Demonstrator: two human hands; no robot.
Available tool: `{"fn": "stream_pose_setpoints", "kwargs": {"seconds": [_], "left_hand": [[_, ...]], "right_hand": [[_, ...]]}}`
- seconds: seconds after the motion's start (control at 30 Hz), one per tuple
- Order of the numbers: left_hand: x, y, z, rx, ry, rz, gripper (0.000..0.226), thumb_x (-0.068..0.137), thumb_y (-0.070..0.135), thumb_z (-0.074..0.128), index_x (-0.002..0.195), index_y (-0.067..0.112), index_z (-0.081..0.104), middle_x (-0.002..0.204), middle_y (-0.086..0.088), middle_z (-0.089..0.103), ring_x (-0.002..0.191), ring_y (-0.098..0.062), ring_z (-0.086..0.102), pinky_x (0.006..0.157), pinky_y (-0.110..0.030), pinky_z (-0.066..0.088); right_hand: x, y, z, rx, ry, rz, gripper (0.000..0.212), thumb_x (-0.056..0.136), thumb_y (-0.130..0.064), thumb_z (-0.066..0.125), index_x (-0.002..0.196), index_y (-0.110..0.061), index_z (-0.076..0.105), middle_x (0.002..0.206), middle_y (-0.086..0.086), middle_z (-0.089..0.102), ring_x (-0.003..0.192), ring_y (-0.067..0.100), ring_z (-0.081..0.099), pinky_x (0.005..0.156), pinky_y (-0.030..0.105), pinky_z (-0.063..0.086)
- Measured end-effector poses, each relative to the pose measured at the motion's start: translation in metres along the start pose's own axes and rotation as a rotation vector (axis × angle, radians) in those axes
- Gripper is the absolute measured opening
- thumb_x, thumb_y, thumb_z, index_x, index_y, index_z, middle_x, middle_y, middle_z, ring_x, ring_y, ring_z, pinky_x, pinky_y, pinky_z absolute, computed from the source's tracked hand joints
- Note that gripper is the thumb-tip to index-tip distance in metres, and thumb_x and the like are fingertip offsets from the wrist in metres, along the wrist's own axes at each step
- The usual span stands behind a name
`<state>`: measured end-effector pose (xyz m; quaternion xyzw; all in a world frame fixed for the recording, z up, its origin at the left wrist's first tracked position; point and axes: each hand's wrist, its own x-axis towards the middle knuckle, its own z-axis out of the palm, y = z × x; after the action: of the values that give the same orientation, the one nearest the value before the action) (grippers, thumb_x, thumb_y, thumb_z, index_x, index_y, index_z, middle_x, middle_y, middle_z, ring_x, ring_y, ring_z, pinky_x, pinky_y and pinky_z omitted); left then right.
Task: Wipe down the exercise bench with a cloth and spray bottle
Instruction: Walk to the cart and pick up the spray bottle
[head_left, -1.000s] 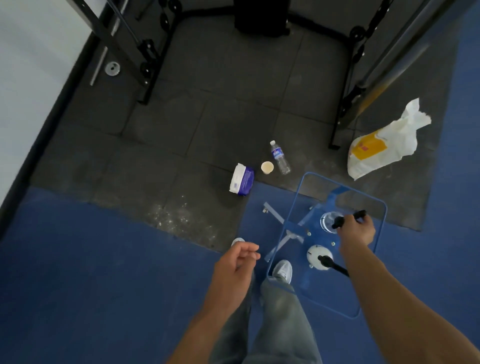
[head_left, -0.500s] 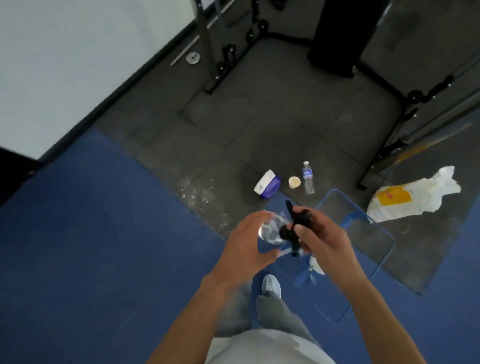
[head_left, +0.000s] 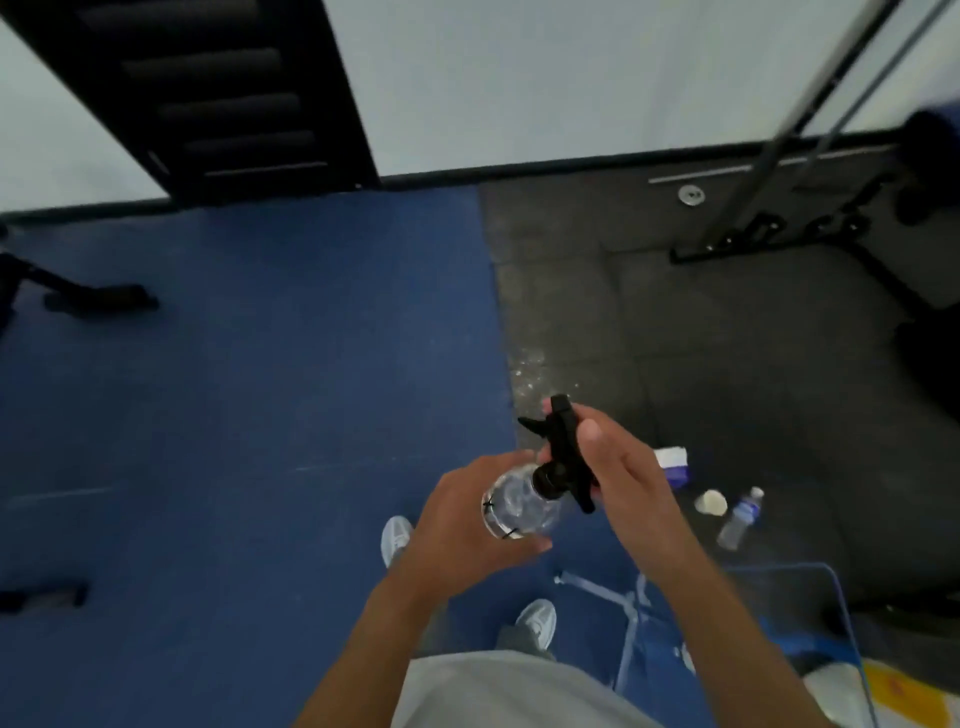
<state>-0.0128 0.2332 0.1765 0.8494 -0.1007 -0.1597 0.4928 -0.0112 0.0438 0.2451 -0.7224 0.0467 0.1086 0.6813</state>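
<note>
- Spray bottle (head_left: 522, 501) sits in both of my hands, held above the blue floor (head_left: 249, 415), just in front of my shoes.
- My left hand (head_left: 467, 530) cups the clear body from below and behind, its fingers (head_left: 524, 545) wrapped round it and clamped on the bottle.
- My right hand (head_left: 618, 467) is closed over the black trigger head (head_left: 558, 447), fingers together round the neck and sprayer; whether I am tightening the head or only settling my grip, I cannot tell.
- No cloth is in either hand. A white and purple pack (head_left: 672, 462) lies on the dark rubber mat (head_left: 727, 364) just past my right hand; it may hold wipes, but I cannot confirm that.
- A small cup (head_left: 710, 503) and a plastic water bottle (head_left: 740, 517) lie beside that pack, clear of my hands.
- A clear-topped stand (head_left: 836, 623) is at my lower right, close to my right leg.
- The exercise bench is not plainly in view; dark gym frames (head_left: 769, 239) stand at the far right and a dark foot at the far left, and I cannot say which belongs to the bench.
- My judgement on progress: this is the very start. The bottle is in hand; the cloth is not yet picked up, and nothing shows spraying or wiping done. Fetching the cloth, reaching the bench, spraying and wiping are all left.
</note>
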Motion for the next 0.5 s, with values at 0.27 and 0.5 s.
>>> {"fn": "stream_pose_setpoints", "kwargs": {"seconds": [0.27,0.5], "left_hand": [[-0.041,-0.064,-0.149,-0.203,0.321,-0.079,0.075,0.068,0.026,0.094,0.133,0.040,0.060,0.123,0.016,0.070,0.114,-0.010,0.067,0.094,-0.039,0.057],[-0.090,-0.155,-0.280,0.018,0.574,-0.151,0.078,0.060,0.062,0.088,0.127,0.045,0.053,0.113,0.029,0.060,0.103,0.004,0.059,0.097,-0.035,0.043]], "right_hand": [[0.077,-0.015,0.182,-0.204,-0.324,0.000,0.067,0.071,-0.050,0.083,0.128,-0.043,0.048,0.126,-0.002,0.058,0.114,0.012,0.065,0.084,0.023,0.057],[0.137,-0.029,0.398,-0.041,-0.280,-0.013,0.038,0.087,-0.033,0.064,0.122,-0.021,0.071,0.119,-0.008,0.076,0.113,0.012,0.070,0.097,0.033,0.057]]}}
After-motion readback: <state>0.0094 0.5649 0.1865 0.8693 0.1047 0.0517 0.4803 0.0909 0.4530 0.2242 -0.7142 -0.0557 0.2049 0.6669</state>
